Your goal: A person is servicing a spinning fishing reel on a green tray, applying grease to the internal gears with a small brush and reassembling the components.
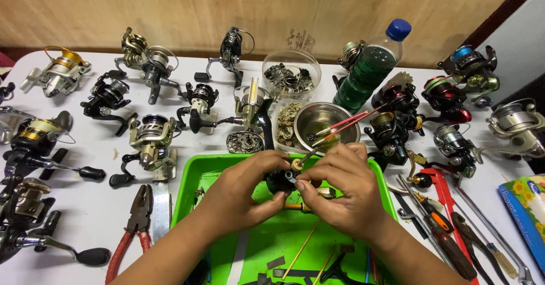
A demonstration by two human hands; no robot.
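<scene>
Forearms: we find both bare forearms entering from the bottom edge, nearest the lens, and meeting over the green tray.
Left hand: the left hand is curled around a small black reel body, thumb and fingers pinching it from the left.
Right hand: the right hand is closed against the same part from the right, fingertips pressed to it at the centre (whether it also grips the thin rod, we cannot tell).
Work piece: the reel body sits between both hands, above the tray's upper middle; it is dark and compact, with a round brass-coloured gear showing at its top and a thin rod rising from there.
Surface: we note a white table, smooth and lightly marked, crowded on both sides.
Room: a plain tan wall with a dark skirting runs behind the table.
Tray contents: thin wooden sticks and small dark flat pieces lie on glossy plastic.
Left of tray: red-handled pliers beside a metal ruler; many spinning reels in black, silver and gold.
Behind tray: a steel bowl holding red-handled brushes, and a clear round tub of metal parts.
Right of tray: a green bottle with a blue cap, further reels, screwdrivers and a red wrench.
</scene>
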